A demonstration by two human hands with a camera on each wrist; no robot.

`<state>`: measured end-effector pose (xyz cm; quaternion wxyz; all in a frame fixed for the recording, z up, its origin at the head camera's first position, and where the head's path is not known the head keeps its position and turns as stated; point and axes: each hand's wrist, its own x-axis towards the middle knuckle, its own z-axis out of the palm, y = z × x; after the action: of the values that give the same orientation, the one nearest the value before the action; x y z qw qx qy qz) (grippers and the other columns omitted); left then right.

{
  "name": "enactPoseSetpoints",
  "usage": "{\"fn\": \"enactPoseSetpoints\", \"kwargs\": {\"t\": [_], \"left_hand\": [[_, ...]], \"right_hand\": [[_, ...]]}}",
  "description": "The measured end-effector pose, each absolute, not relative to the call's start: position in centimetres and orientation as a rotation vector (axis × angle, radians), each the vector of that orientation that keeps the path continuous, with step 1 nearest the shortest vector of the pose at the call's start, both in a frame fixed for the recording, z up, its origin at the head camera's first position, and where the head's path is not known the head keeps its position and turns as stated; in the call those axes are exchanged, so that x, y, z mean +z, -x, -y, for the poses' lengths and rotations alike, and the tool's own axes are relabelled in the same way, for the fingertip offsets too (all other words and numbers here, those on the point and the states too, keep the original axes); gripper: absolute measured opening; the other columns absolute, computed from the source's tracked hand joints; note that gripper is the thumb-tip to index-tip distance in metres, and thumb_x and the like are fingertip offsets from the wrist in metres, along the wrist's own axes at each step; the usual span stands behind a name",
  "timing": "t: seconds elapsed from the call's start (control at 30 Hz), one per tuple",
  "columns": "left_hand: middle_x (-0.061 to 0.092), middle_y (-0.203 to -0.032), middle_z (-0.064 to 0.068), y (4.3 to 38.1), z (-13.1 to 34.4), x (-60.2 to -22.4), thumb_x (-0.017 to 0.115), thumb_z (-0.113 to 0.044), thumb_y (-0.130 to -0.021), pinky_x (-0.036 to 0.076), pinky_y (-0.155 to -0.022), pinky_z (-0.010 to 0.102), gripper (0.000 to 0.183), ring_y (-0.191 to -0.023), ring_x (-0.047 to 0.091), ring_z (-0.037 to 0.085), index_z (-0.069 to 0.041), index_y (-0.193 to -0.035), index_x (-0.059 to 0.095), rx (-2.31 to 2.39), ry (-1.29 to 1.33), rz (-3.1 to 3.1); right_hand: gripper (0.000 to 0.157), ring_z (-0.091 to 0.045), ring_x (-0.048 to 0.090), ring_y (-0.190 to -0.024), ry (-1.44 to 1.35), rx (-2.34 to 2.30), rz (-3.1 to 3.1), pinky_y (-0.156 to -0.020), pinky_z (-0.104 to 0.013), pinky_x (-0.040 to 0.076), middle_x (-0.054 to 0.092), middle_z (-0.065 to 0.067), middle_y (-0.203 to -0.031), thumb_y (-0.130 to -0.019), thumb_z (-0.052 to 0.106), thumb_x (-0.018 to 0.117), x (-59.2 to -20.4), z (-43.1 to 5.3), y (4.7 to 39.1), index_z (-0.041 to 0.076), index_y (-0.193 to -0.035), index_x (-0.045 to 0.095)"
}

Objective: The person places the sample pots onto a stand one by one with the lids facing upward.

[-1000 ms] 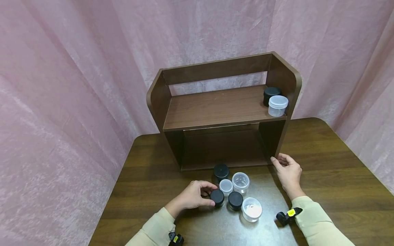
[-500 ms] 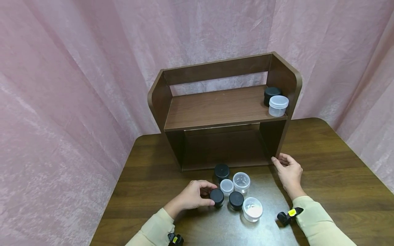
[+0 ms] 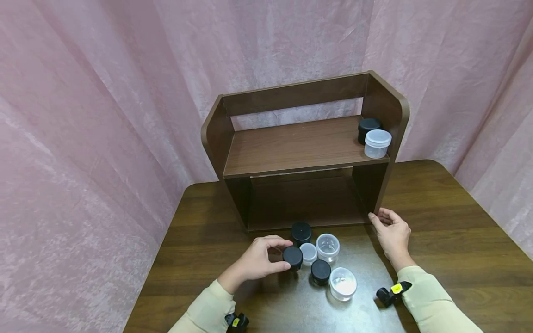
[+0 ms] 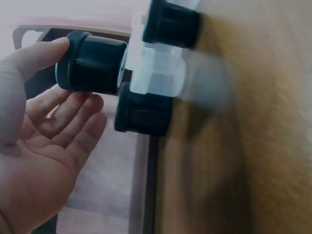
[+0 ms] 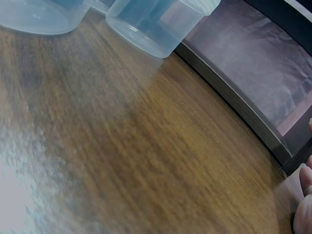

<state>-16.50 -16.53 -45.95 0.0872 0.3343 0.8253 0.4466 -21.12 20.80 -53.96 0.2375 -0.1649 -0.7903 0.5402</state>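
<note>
My left hand (image 3: 257, 260) pinches a small black lidded jar (image 3: 293, 257) between thumb and fingers. In the left wrist view that black jar (image 4: 97, 63) is held up off the table, tilted sideways in the picture. Right beside it are a small clear jar (image 3: 308, 254) with a whitish lid and another black jar (image 3: 301, 232). A second clear jar (image 3: 328, 247), a black jar (image 3: 320, 271) and a wide clear jar (image 3: 343, 283) stand close by. My right hand (image 3: 393, 237) grips the lower right front corner of the brown wooden shelf (image 3: 287, 145), thumb at the front edge.
On the shelf's upper board, at the right end, stand a black jar (image 3: 368, 129) and a clear white-lidded jar (image 3: 377, 145). The shelf sits toward the back of a wooden table (image 3: 441, 222). A pink curtain (image 3: 104, 115) hangs behind.
My left hand has raised the black jar from the table and shifted it slightly toward the shelf. The right hand stays on the shelf's corner.
</note>
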Motion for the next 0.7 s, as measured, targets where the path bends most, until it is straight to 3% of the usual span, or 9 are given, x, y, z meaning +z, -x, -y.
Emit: {"fn": "enactPoseSetpoints", "kwargs": {"t": [0.17, 0.37, 0.57, 0.7], "left_hand": [[0.066, -0.111, -0.007, 16.5, 16.5, -45.1, 0.079, -0.022, -0.081, 0.051, -0.087, 0.034, 0.044, -0.098, 0.06, 0.008, -0.01, -0.121, 0.065, 1.353, -1.046, -2.519], [0.065, -0.112, -0.007, 16.5, 16.0, -44.1, 0.078, -0.023, -0.082, 0.052, -0.086, 0.042, 0.042, -0.099, 0.061, 0.01, -0.014, -0.121, 0.066, 1.461, -1.057, -2.509], [0.068, -0.108, 0.001, 16.6, 15.3, -42.9, 0.08, -0.012, -0.078, 0.054, -0.083, 0.04, 0.042, -0.094, 0.063, 0.014, -0.01, -0.118, 0.066, 1.621, -1.067, -2.489], [0.069, -0.105, 0.01, 16.3, 14.7, -41.1, 0.079, -0.002, -0.076, 0.055, -0.08, 0.044, 0.042, -0.091, 0.064, 0.02, -0.002, -0.116, 0.065, 1.689, -1.081, -2.479]], "right_hand": [[0.034, 0.002, 0.057, -0.082, 0.446, 1.475, 2.155, -0.064, -0.007, 0.044, 0.068, -0.007, -0.1, -0.084, 0.031, 0.075, -54.1, -20.8, 21.2, 0.006, -0.107, 0.069], [0.034, 0.003, 0.057, -0.081, 0.446, 1.47, 2.154, -0.064, -0.007, 0.044, 0.068, -0.005, -0.099, -0.084, 0.03, 0.075, -54.1, -20.8, 21.2, 0.006, -0.106, 0.069], [0.033, 0.004, 0.056, -0.079, 0.443, 1.442, 2.157, -0.065, -0.007, 0.043, 0.069, -0.006, -0.099, -0.084, 0.03, 0.075, -54.1, -20.8, 21.2, 0.006, -0.105, 0.07], [0.032, 0.005, 0.056, -0.078, 0.427, 1.428, 2.146, -0.065, -0.008, 0.042, 0.069, -0.007, -0.097, -0.084, 0.029, 0.076, -54.0, -20.8, 21.2, 0.005, -0.104, 0.07]]}}
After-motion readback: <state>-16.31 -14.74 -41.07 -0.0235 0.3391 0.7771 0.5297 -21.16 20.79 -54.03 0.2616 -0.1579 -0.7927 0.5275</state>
